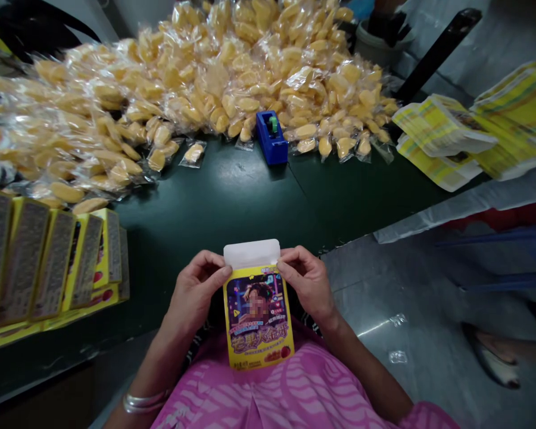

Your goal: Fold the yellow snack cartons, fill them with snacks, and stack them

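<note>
A yellow printed carton is held upright over my lap, its white top flap raised. My left hand pinches the carton's upper left corner between thumb and fingers. At the upper right corner, my right hand grips it the same way. The front panel carries a blurred picture, large lettering and a red fruit. Whether anything is inside the carton cannot be seen.
Wrapped yellow pieces are heaped across the back of the dark green table. A blue tape dispenser stands before the heap. Yellow cartons stand in a row at left; flat carton stacks lie at right. Someone's foot shows at lower right.
</note>
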### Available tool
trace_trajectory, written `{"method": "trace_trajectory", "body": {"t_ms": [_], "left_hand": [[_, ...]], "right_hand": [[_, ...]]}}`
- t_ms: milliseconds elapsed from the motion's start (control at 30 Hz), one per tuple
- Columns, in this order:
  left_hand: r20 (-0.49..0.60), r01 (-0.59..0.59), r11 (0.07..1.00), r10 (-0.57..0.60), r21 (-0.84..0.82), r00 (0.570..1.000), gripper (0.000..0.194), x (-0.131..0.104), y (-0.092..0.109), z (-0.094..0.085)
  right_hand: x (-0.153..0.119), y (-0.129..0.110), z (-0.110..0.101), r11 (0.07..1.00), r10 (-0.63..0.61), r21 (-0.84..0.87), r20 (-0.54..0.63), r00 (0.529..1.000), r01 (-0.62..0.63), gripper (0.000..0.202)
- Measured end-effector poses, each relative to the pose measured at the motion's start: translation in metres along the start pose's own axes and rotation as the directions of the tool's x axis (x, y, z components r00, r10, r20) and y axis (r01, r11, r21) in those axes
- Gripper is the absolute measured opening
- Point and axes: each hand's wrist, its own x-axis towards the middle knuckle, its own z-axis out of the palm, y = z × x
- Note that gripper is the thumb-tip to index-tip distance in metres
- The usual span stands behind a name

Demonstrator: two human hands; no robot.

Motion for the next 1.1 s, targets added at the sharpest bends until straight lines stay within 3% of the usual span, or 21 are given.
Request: {"method": "trace_trajectory", "body": {"t_ms": [100, 167, 233, 333, 433, 600, 767, 900, 1100], "left_hand": [[0.047, 0.031, 0.999, -0.03, -0.015, 0.998, 0.038, 0.001, 0.003, -0.002], [0.122, 0.039, 0.999, -0.041, 0.022, 0.992, 0.034, 0.002, 0.005, -0.003], [0.17, 0.016, 0.998, -0.025, 0.056, 0.985, 0.02, 0.003, 0.006, -0.003], [0.183, -0.017, 0.996, 0.001, 0.084, 0.983, 0.016, 0.004, 0.005, 0.0], [0.187, -0.03, 0.986, -0.002, 0.164, 0.982, 0.014, 0.003, 0.008, 0.0], [0.349, -0.091, 0.976, 0.017, 0.196, 0.937, 0.019, 0.0, 0.018, 0.0], [0.188, -0.009, 0.986, -0.023, 0.167, 0.982, 0.026, 0.004, 0.022, 0.009], [0.175, -0.029, 0.96, -0.021, 0.278, 0.984, 0.023, 0.018, 0.029, 0.005], [0.016, -0.142, 0.917, 0.146, 0.374, 0.989, 0.025, 0.067, 0.036, -0.013]], "right_hand": [[0.002, -0.002, -0.007, 0.994, 0.039, 0.104, 0.073, 0.997, -0.046, 0.037], [0.004, -0.002, -0.012, 0.988, 0.05, 0.139, 0.142, 0.989, -0.07, 0.052], [0.004, -0.003, -0.016, 0.993, 0.046, 0.1, 0.164, 0.985, -0.062, 0.043], [0.002, -0.003, -0.017, 0.999, 0.02, 0.025, 0.129, 0.991, -0.023, 0.021], [-0.001, -0.004, -0.017, 1.0, -0.002, 0.025, 0.117, 0.993, -0.001, 0.018], [-0.002, -0.012, -0.015, 1.0, -0.017, 0.001, 0.103, 0.995, 0.017, 0.014], [0.011, -0.022, -0.007, 0.996, -0.025, -0.076, 0.195, 0.981, 0.041, 0.017], [0.039, -0.023, 0.004, 0.986, 0.022, -0.165, 0.265, 0.964, 0.023, 0.014], [0.101, -0.009, 0.039, 0.991, 0.03, -0.136, 0.231, 0.972, 0.002, 0.019]]}}
